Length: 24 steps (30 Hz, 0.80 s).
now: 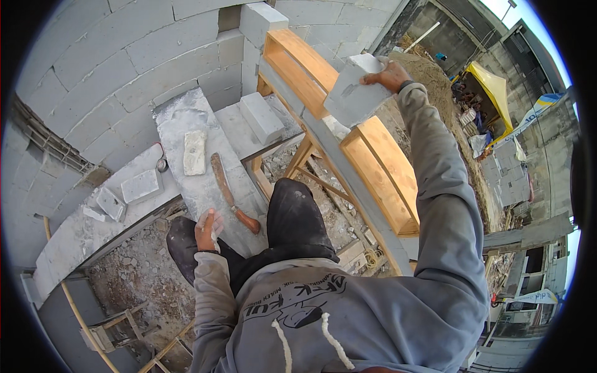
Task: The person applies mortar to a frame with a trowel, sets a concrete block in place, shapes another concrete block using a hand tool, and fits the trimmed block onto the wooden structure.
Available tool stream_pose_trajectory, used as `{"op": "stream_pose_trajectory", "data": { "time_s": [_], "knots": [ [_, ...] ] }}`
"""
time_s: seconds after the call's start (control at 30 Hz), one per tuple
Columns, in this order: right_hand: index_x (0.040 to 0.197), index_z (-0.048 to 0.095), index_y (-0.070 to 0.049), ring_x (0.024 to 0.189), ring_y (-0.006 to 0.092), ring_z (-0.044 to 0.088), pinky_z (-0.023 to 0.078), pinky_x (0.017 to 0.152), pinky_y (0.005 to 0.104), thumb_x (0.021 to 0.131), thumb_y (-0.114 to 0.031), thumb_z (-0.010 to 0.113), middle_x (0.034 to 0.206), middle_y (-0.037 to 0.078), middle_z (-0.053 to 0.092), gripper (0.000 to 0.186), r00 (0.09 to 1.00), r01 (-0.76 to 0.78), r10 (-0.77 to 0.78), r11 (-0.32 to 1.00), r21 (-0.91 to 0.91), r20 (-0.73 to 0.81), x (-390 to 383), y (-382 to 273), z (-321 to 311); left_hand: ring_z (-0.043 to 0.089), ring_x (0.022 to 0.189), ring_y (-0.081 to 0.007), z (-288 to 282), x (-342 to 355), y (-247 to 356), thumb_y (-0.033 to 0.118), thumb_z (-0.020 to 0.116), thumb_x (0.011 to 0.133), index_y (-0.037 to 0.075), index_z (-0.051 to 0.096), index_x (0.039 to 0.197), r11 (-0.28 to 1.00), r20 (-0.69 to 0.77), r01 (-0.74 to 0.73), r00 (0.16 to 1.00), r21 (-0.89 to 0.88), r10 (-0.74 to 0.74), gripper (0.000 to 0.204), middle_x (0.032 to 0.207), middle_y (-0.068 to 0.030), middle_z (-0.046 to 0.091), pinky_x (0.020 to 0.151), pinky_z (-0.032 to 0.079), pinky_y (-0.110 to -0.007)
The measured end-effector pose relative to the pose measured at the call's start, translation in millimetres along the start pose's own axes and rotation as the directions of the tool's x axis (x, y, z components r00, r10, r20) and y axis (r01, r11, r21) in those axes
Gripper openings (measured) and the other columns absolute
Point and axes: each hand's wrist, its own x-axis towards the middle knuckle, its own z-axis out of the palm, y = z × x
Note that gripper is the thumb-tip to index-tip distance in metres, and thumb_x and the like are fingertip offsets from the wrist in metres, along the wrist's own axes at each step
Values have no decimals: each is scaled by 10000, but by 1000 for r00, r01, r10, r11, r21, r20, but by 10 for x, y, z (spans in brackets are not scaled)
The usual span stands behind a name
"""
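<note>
My right hand (387,76) is raised at the upper right and grips a light grey lightweight concrete block (357,93) by its upper right edge. The block is held over the gap between two wooden box frames, a far one (305,71) and a near one (382,174). Whether it touches either frame I cannot tell. Low by my knee, my left hand (208,230) has its fingers loosely raised and apart, with pale dust on it. Beside it on a dusty plank (171,115) lies a rusty curved-bladed tool (222,179) with a wooden handle. A dented whitish block (194,153) rests farther up.
Several cut blocks (142,186) sit on the dusty platform at left. Another block (261,118) lies near the corner of the block wall (143,56). Rubble (134,273) covers the ground below. A yellow canopy (491,93) stands far right.
</note>
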Motion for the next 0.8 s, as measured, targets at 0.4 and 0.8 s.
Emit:
{"op": "stream_pose_trajectory", "data": {
  "time_s": [0.4, 0.8],
  "knots": [
    [1261, 562, 33, 1152, 326, 592, 432, 1012, 347, 538, -384, 865, 1169, 221, 645, 888, 999, -36, 37, 999, -36, 14, 69, 340, 221, 620, 1009, -232, -114, -10, -157, 402, 672, 889, 11, 565, 1265, 995, 45, -68, 997, 71, 65, 553, 1155, -118, 627, 883, 463, -363],
    [1273, 533, 16, 1071, 320, 629, 500, 924, 371, 548, -505, 846, 1151, 203, 637, 946, 984, -164, 173, 968, -193, 32, 297, 739, 608, 601, 1003, -204, -37, -126, -142, 368, 694, 879, 19, 583, 1242, 984, 49, -118, 992, 136, 113, 515, 1116, -74, 630, 880, 460, -359]
  ]
}}
